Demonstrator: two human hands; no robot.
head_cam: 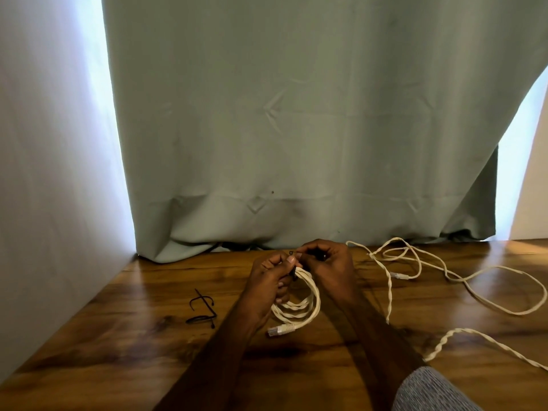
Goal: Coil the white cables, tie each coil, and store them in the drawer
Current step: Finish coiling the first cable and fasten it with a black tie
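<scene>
A pale wall [44, 173] closes the left side, and a grey-green curtain [296, 129] with a stitched hem hangs at the far edge of the glossy, dark-grained wooden table [118, 351]. On the left of the table lie a few thin black ties [203, 310], bent into hooks and well apart from the hands. In the middle, the left hand [271, 287] curls round the top of a white coil [299, 304] of twisted, rope-like cable, whose loops hang down to the table with a pale plug [281, 329] at the near end. The right hand [327, 264], touching the left, pinches something thin and dark at the top of the coil; it is too small to make out. To the right, a loose cable [474, 280] of the same twisted make sprawls in open loops, a joint in it near the far edge, and runs off the right side. A speckled grey sleeve [430, 393] is cut off at the bottom right.
</scene>
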